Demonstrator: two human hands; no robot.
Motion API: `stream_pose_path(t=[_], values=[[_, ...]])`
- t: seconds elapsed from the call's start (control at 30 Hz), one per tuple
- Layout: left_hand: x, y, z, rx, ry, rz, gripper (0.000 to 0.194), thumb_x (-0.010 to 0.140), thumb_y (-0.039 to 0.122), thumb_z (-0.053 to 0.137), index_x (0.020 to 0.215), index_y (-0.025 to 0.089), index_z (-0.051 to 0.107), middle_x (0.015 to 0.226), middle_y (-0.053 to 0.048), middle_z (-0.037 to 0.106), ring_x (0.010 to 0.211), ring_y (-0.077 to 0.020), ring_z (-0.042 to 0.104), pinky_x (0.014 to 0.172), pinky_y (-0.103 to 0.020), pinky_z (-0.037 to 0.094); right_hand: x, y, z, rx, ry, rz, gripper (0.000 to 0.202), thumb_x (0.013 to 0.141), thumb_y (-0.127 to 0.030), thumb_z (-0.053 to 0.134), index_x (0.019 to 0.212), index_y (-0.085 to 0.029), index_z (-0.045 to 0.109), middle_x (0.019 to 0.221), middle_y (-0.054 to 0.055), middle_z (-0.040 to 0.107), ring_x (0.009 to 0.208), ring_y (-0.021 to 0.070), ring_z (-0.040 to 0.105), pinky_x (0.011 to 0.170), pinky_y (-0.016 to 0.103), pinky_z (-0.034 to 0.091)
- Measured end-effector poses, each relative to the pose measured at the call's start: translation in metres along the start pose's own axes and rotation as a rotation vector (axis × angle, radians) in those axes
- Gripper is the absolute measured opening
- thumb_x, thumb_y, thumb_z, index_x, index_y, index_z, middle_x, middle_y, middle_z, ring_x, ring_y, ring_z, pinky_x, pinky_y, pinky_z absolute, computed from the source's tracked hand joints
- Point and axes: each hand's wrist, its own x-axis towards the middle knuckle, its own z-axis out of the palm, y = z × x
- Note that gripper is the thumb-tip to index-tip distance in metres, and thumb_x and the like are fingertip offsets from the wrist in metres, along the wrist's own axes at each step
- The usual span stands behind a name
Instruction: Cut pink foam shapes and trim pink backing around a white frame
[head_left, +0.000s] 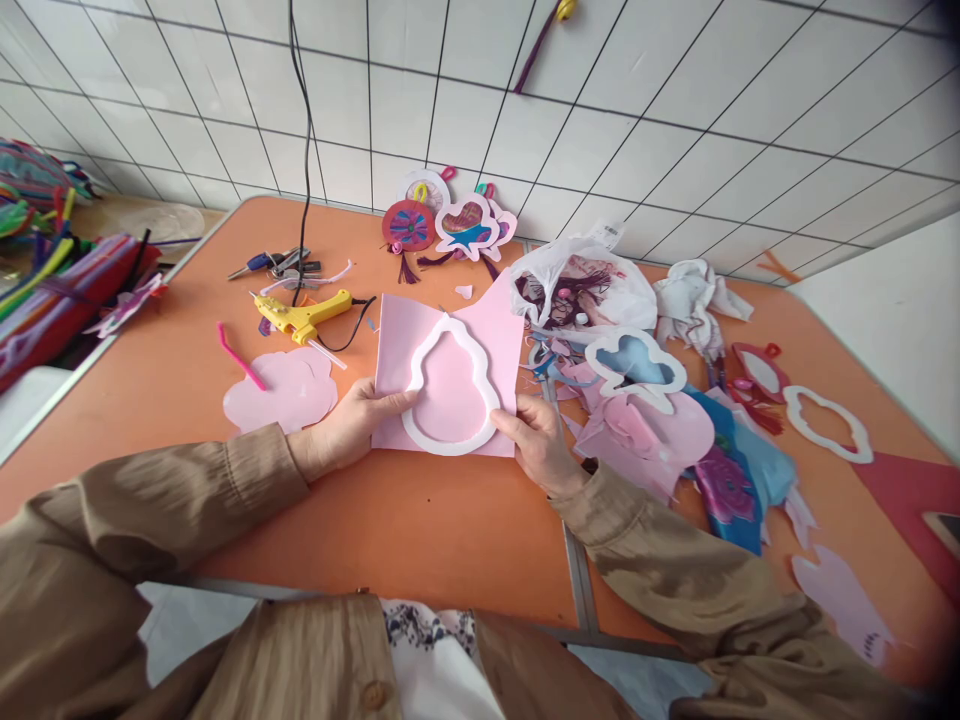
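Note:
Between my hands is a pink foam sheet (391, 345), held above the orange table. Against its face lies a white gourd-shaped frame (418, 357), with pink showing through its opening. My left hand (352, 425) pinches the left edges of sheet and frame, thumb on top. On the other side my right hand (538, 435) does the same, its thumb on the frame's lower right. The fingers behind the sheet are hidden. Left of my left hand rest pale pink cut-out shapes (289, 390) and a bright pink pipe cleaner (238, 355).
A yellow glue gun (304, 315) and a screwdriver (255, 265) lie at the back left. Decorated ornaments (409, 225) lean against the tiled wall. On the right are a white plastic bag (634, 290), a cloud-shaped white frame (649, 345), pink scraps and another white frame (862, 435).

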Motion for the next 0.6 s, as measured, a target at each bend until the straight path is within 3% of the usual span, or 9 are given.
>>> stream_pose_path(t=[0.33,0.6], values=[[0.0001,0.0009,-0.0003,-0.004,0.014,-0.027,0.041,0.064,0.035,0.094,0.093,0.009,0.079,0.085,-0.014,0.081,0.089,-0.0327,0.078,0.078,-0.038,0.064,-0.0005,-0.0060,0.0018,0.003,0.000,0.004,0.040,0.080,-0.042,0.065,0.058,-0.021,0.040,0.060,-0.005,0.026,0.059,0.0102,0.023,0.055,0.028,0.020],[0.0009,-0.0007,-0.0016,0.001,0.006,-0.006,0.039,0.066,0.034,0.093,0.092,0.009,0.079,0.086,-0.014,0.081,0.090,-0.0348,0.078,0.084,-0.043,0.063,-0.0008,-0.0099,0.0036,0.012,0.008,0.022,0.037,0.078,-0.041,0.066,0.059,-0.020,0.043,0.059,-0.004,0.029,0.060,0.0107,0.025,0.055,0.028,0.022]])
